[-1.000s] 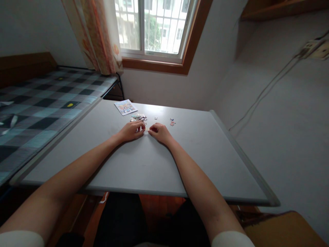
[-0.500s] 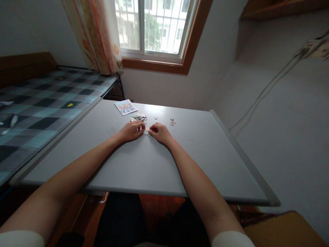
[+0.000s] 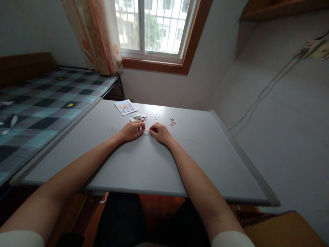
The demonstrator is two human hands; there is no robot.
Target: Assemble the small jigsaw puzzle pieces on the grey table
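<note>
My left hand [image 3: 133, 130] and my right hand [image 3: 160, 132] rest close together on the table, fingertips pinched toward each other. Between them are small pale jigsaw pieces [image 3: 147, 129], partly covered by the fingers; whether they are joined I cannot tell. Just beyond my left hand lies a heap of loose jigsaw pieces [image 3: 139, 117]. A single piece [image 3: 156, 118] sits beyond the gap between my hands. Farther right, past my right hand, is a small cluster of coloured pieces [image 3: 172, 122].
A square picture card [image 3: 125, 107] lies at the table's back left. The grey-white table [image 3: 144, 164] has a raised rim along its sides. A bed with a checked cover [image 3: 51, 99] adjoins on the left; a wall with a hanging cable [image 3: 262, 94] is on the right.
My right hand's fingertips have shifted very slightly to the right. My left hand and the heap of pieces look unchanged.
</note>
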